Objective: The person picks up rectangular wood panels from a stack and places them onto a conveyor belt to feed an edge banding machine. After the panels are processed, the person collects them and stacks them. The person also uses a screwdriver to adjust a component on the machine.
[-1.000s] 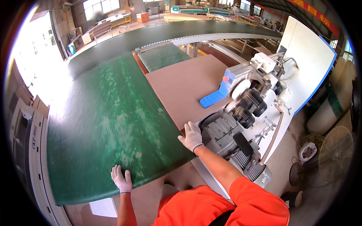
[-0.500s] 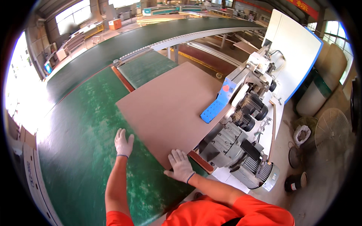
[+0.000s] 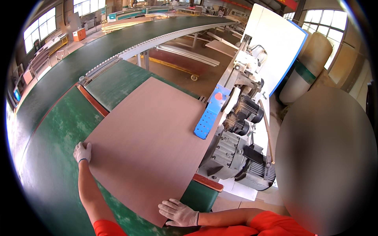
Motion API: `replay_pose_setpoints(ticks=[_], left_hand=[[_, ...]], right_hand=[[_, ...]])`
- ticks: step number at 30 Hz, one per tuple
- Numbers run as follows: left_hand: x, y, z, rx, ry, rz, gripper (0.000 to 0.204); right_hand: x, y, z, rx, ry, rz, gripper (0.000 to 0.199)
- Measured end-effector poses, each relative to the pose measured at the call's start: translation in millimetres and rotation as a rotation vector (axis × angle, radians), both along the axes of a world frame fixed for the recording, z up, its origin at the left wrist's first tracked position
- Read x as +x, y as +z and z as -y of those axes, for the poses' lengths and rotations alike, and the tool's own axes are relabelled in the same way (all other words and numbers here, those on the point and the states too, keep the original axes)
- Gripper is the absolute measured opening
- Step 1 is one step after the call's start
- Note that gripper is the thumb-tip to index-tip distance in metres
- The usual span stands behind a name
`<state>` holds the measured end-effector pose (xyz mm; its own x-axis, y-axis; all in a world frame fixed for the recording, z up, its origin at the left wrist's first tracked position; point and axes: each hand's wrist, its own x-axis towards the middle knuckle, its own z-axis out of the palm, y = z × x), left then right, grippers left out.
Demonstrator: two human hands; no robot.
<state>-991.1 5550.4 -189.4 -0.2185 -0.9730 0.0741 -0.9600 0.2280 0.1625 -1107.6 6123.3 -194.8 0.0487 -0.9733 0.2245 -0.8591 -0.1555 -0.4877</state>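
Observation:
A flat reddish-brown board [image 3: 145, 137] lies across the green bench top, its right edge running under the blue perforated guard [image 3: 204, 124] of a machine. At the board's left corner is my gloved left hand [image 3: 82, 152], thumb against the edge and apart from the fingers, which lie outside the board. My gloved right hand [image 3: 179, 212] rests flat over the near corner, fingers stretched out. Neither hand is wrapped round anything. The machine's motors [image 3: 258, 175] stand just right of the board.
Beyond the board a green conveyor belt [image 3: 118, 37] with a roller-lined edge curves across. A white machine cover [image 3: 271, 43] rises at the right. Red-brown strips [image 3: 208, 183] edge the green bench sections. A large blurred shape [image 3: 325, 161] hides the right side.
The board has come nearer to me along the machine. My left hand has moved from the bare green top to its left corner; my right hand stays at the near corner. The view has turned right.

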Motion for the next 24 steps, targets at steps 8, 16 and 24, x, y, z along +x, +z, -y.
replay_pose_setpoints(ticks=[8, 16, 24], left_hand=[[92.2, -11.3, -100.9, -0.139, 0.127, 0.005, 0.058], [158.7, -3.4, -351.9, -0.141, 0.413, 0.107, 0.055], [248.5, -11.5, -623.9, -0.061, 0.688, 0.186, 0.065]], right_hand=[[-32.0, 1.8, -59.3, -0.057, 0.176, 0.264, 0.04], [-75.8, 31.7, -210.6, 0.46, -0.649, 0.648, 0.053], [-106.3, -4.5, -345.0, 0.617, -0.304, 0.971, 0.054]])
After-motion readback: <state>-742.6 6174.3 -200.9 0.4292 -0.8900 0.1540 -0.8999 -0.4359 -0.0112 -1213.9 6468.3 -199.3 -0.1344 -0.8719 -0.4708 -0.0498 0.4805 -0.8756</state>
